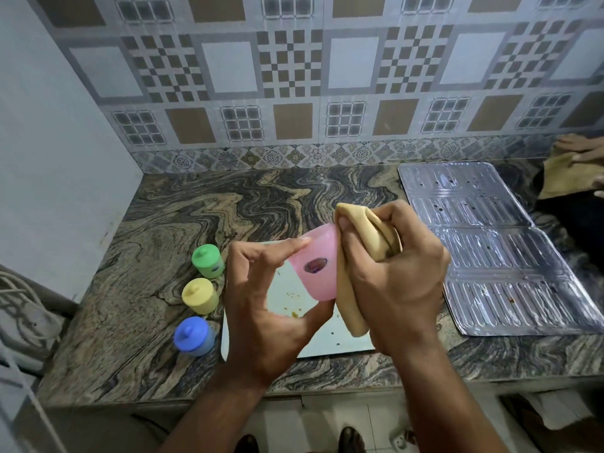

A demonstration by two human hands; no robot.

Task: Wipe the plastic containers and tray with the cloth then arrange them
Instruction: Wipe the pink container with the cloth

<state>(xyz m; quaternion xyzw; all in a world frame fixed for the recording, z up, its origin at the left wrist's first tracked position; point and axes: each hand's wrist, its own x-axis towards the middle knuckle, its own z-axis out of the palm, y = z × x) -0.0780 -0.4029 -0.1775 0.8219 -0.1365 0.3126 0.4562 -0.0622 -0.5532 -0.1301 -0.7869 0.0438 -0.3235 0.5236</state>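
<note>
My left hand (261, 308) grips a pink plastic container (315, 268) tilted in the air above a pale tray (327, 344) lying flat on the counter. A tan cloth (362, 253) is bunched in my right hand (398, 279) and pressed against the container's right side and top. Left of the tray stand three lidded containers in a column: a green one (208, 260) farthest, a yellow one (199, 295) in the middle, a blue one (193, 335) nearest. Food crumbs dot the tray.
A shiny foil mat (490, 246) covers the marble counter (157, 250) to the right. Another person's hand (578, 148) rests on a brown cloth (562, 178) at the far right. A tiled wall stands behind, a plain wall on the left.
</note>
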